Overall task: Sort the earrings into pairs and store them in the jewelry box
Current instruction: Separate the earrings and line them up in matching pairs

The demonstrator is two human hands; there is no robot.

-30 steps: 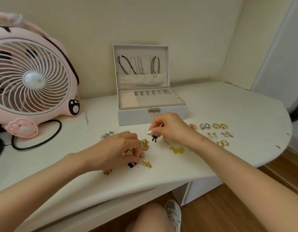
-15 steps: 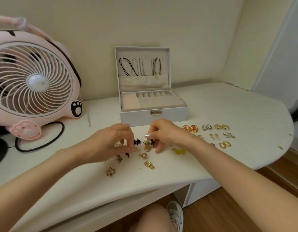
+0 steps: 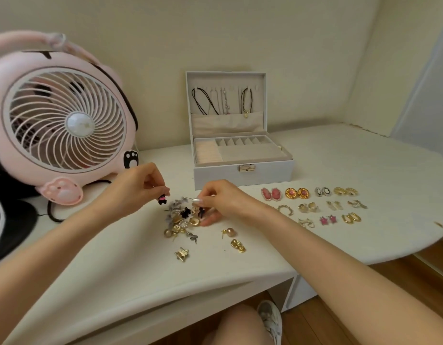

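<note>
Open white jewelry box (image 3: 265, 176) holds black cord necklaces (image 3: 205, 103) in its lid; left hand (image 3: 133, 189) has a black-and-pink earring (image 3: 162, 199) in its grip; right hand (image 3: 228, 201) pinches a small dark earring (image 3: 202, 212).

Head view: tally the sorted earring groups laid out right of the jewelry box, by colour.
Pink: 2, pink ovals, pink stars
Gold with pink centre: 1, round studs
Black and white: 1, cameos
Gold: 3, top-row pair, middle-row pair, hoops
Silver or pale: 4, spiked hoop (partly hidden), clear pair, silver pair, pale pair
Total: 11
</note>
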